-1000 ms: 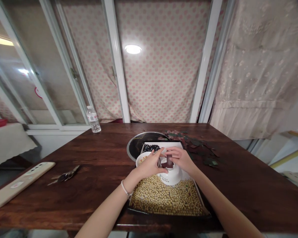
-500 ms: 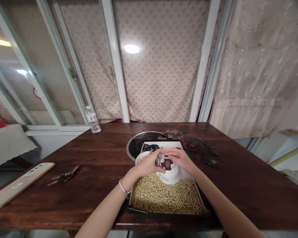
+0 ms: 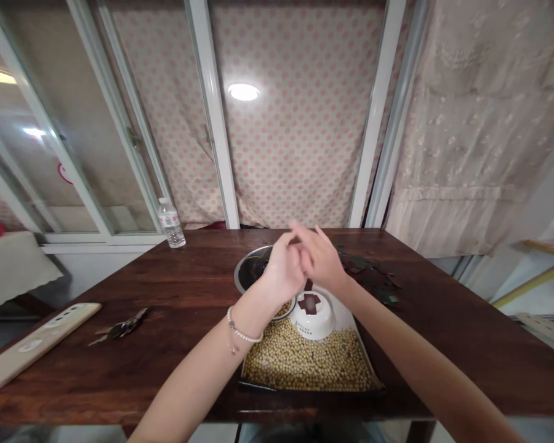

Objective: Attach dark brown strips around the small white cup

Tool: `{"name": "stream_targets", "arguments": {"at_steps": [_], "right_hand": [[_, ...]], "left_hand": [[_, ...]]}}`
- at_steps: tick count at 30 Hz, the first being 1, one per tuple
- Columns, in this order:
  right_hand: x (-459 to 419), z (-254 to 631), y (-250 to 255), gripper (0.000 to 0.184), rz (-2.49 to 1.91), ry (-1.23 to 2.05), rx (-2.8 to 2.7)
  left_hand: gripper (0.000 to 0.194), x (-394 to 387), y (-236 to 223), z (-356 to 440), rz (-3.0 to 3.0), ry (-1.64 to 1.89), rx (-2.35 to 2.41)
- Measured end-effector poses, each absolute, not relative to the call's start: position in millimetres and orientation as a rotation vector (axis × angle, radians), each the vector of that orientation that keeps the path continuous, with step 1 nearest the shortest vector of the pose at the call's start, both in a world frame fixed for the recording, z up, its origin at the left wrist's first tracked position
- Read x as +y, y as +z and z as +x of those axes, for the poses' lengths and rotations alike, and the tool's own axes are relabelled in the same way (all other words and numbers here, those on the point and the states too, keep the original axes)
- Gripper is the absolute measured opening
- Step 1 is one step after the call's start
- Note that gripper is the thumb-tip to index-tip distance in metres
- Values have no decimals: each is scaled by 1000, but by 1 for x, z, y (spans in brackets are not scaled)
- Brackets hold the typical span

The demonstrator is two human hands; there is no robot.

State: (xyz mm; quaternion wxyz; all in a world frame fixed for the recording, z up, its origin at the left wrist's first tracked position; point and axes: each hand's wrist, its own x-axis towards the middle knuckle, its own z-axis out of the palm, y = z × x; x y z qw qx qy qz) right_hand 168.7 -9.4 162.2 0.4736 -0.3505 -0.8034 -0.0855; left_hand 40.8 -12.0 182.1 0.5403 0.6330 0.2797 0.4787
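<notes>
Right now my left hand (image 3: 281, 271) and my right hand (image 3: 321, 258) are raised together above the table, fingers loosely extended and meeting near the tips; whether they pinch anything small between them, I cannot tell. Just below them, a dark red cross-shaped piece (image 3: 309, 303) lies on top of an upturned white perforated plastic strainer (image 3: 312, 319), which sits on a shallow tray of pale yellow soybeans (image 3: 309, 366). Slow, steady fingers seem best here, since that piece sits loose on a curved dome and a light knock could shift it. Beside the strainer is a white bowl (image 3: 290, 312), partly hidden by my left wrist. Further out, torn dark green scraps (image 3: 372, 277) lie on the dark wooden table (image 3: 120, 283), near a round black dish (image 3: 248, 274).
</notes>
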Motion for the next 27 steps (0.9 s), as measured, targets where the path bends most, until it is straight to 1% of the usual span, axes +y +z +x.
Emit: {"name": "stream_targets", "arguments": {"at_steps": [2, 4, 5, 7, 9, 11, 13, 18, 24, 27], "right_hand": [[8, 182, 150, 50, -1055, -169, -1835], [12, 194, 137, 52, -1099, -127, -1790], [8, 198, 131, 50, -1085, -88, -1801], [-12, 199, 119, 36, -1023, 78, -1942], [-37, 193, 107, 24, -926, 333, -2247], [-57, 186, 93, 22, -846, 522, -2494], [-67, 180, 81, 23, -854, 503, -2631], [-69, 180, 70, 22, -963, 424, -2705], [-73, 177, 66, 22, -973, 404, -2744], [-74, 176, 65, 19, -920, 437, -2711]], "left_hand": [[47, -23, 203, 36, 1473, 1168, 565], [33, -27, 211, 28, 1564, 1370, 541], [31, -25, 208, 23, 1661, 1436, 613], [29, -17, 192, 15, 1834, 1492, 827], [26, -5, 168, 10, 1950, 1386, 922], [24, 5, 142, 8, 2007, 1297, 943], [22, 9, 122, 9, 2099, 1157, 935], [36, 4, 99, 20, 2305, 831, 853], [62, 2, 95, 25, 2402, 646, 849], [71, 2, 93, 22, 2421, 610, 859]]}}
